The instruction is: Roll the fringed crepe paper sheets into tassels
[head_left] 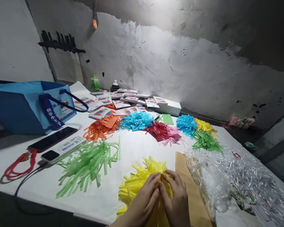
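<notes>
Yellow fringed paper (132, 186) lies at the front middle of the white table, spreading out beneath both hands. My left hand (145, 197) pinches the yellow paper with its fingers pressed together. Close beside it, fingertips almost touching, my right hand (176, 195) also pinches the yellow paper. Just right of my right hand is a brown paper sheet (191, 192). Light green fringed paper (87, 167) is spread to the left of the yellow one. The exact spot between the fingertips is partly hidden by the fingers.
A blue bag (21, 104), a phone (53, 138) and a white device with a cable (63, 149) are at left. Orange (104, 126), blue (137, 121) and red (157, 130) fringes lie behind, before flat packages (104, 112). Silver tinsel (248, 176) covers the right.
</notes>
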The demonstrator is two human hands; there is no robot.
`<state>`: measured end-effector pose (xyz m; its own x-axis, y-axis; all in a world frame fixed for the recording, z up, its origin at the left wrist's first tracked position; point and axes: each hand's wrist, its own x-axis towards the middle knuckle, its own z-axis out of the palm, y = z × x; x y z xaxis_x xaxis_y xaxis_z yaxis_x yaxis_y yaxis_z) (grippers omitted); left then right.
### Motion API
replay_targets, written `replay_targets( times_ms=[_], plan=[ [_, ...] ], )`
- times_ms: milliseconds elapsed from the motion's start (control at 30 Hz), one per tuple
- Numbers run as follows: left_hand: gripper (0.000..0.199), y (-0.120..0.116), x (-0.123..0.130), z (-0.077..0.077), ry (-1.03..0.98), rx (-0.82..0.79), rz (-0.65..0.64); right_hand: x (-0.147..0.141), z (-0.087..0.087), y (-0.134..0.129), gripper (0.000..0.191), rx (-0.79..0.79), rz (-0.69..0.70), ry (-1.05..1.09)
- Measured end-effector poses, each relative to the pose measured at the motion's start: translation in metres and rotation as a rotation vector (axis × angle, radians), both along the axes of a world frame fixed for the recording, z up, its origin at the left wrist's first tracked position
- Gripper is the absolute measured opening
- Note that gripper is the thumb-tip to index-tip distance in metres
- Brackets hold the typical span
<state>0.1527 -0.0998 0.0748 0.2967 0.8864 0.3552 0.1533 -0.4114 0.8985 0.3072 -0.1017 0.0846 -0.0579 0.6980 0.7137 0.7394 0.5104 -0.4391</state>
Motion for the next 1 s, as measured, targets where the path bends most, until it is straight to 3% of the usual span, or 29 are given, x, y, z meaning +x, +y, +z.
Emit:
replay_targets(
  times_ms=[267,400,533,633,733,800,900,1000],
  plan=[
    [0.036,0.005,-0.003,0.000,0.036,0.014,0.028,0.007,0.000,0.001,0.016,-0.086,0.099,0.189],
    [0.038,0.003,-0.004,0.001,0.050,0.021,0.006,0.009,0.001,0.003,0.015,-0.230,0.130,0.355],
    [0.030,0.008,-0.006,0.007,0.038,0.007,-0.002,0.012,0.012,0.004,0.019,-0.427,0.298,0.461],
    [0.024,0.016,-0.010,0.015,0.067,0.003,-0.045,0.017,0.018,0.004,0.018,-0.406,0.322,0.373],
    [0.023,0.020,-0.014,0.023,0.131,0.027,-0.073,0.022,0.018,0.005,0.006,-0.077,0.150,0.121],
    [0.023,0.021,-0.015,0.028,0.167,0.038,-0.099,0.023,0.018,0.006,0.020,0.091,0.099,-0.057],
    [0.023,0.023,-0.016,0.029,0.188,0.055,-0.134,0.023,0.024,0.008,0.025,-0.016,0.226,-0.146],
    [0.022,0.024,-0.020,0.023,0.191,0.109,-0.054,0.024,0.032,0.009,0.021,-0.248,0.289,0.024]
  ],
)
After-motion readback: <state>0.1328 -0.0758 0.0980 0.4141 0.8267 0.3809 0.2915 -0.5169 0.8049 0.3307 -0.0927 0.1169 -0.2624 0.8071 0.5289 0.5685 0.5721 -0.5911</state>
